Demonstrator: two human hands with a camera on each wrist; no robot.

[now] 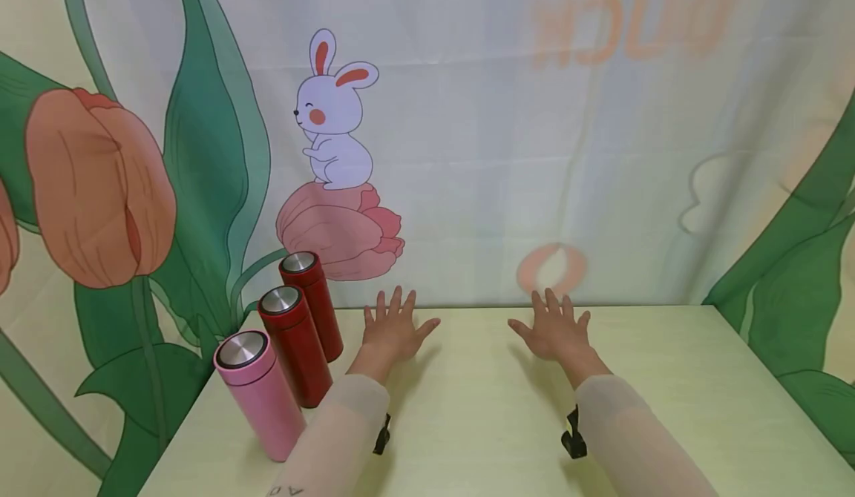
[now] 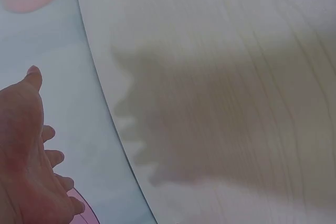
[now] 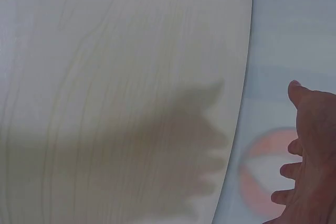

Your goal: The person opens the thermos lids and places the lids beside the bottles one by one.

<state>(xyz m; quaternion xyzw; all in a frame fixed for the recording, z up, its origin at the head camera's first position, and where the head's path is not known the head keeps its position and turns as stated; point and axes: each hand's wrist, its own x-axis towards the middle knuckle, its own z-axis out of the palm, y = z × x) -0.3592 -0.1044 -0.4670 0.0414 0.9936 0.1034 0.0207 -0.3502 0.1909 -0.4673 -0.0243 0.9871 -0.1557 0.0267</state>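
Note:
My left hand (image 1: 390,334) is held over the back part of the table, palm down, fingers spread and holding nothing. To its right, my right hand (image 1: 556,331) is spread the same way, also with nothing in it. Both cast shadows on the tabletop. In the left wrist view the left hand (image 2: 26,156) shows at the left edge; in the right wrist view the right hand (image 3: 317,150) shows at the right edge. Left of the left hand stand a pink bottle (image 1: 263,400), a red bottle (image 1: 298,352) and another red bottle (image 1: 319,308), all with silver-topped lids.
The pale wood-grain table (image 1: 481,408) ends at a curtain (image 1: 467,148) printed with tulips, leaves and a white rabbit. The three bottles line the table's left side. A black strap shows at each wrist.

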